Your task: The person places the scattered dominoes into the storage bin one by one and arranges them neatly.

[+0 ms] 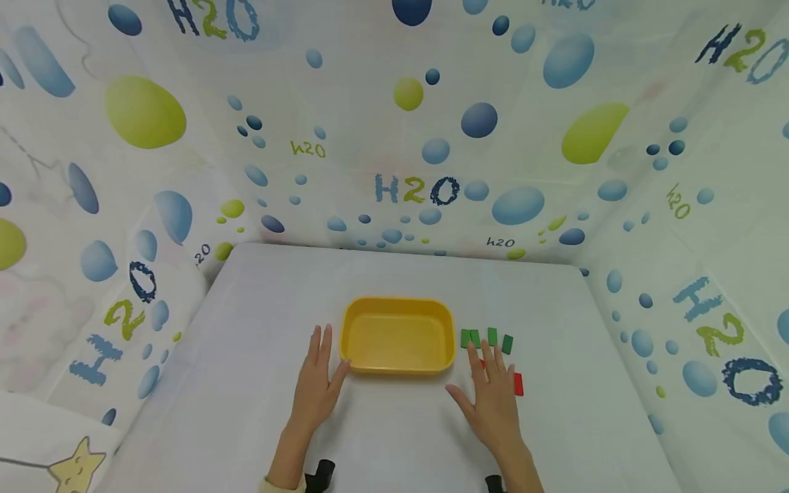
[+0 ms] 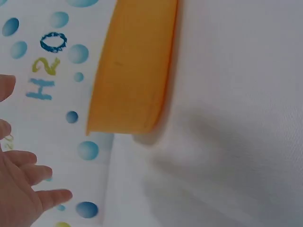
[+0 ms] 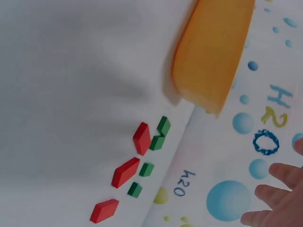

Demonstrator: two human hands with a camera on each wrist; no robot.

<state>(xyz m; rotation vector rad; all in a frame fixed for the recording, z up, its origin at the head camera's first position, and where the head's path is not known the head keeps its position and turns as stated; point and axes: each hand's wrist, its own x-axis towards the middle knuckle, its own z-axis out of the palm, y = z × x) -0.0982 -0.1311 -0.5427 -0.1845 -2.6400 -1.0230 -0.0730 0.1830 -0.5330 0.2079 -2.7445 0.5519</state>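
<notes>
A yellow rectangular tray (image 1: 397, 370) lies on the white table with nothing inside. My left hand (image 1: 316, 387) is held at its left side, fingers spread, thumb tip overlapping the tray's corner in the head view. To the right, my right hand (image 1: 493, 404) hovers palm down with spread fingers, holding nothing. Beyond and partly beneath it are several small green blocks (image 1: 492, 336). Red blocks (image 1: 518, 384) lie nearer, mostly hidden by that hand in the head view. The right wrist view shows three flat red blocks (image 3: 126, 172) beside the green pieces (image 3: 147, 170).
The white table (image 1: 259, 308) is enclosed by walls of patterned sheet (image 1: 345, 103) at the back and both sides. A white cloth with a yellow star (image 1: 77, 468) hangs at the lower left. Dark wrist camera mounts (image 1: 320, 475) sit at both wrists.
</notes>
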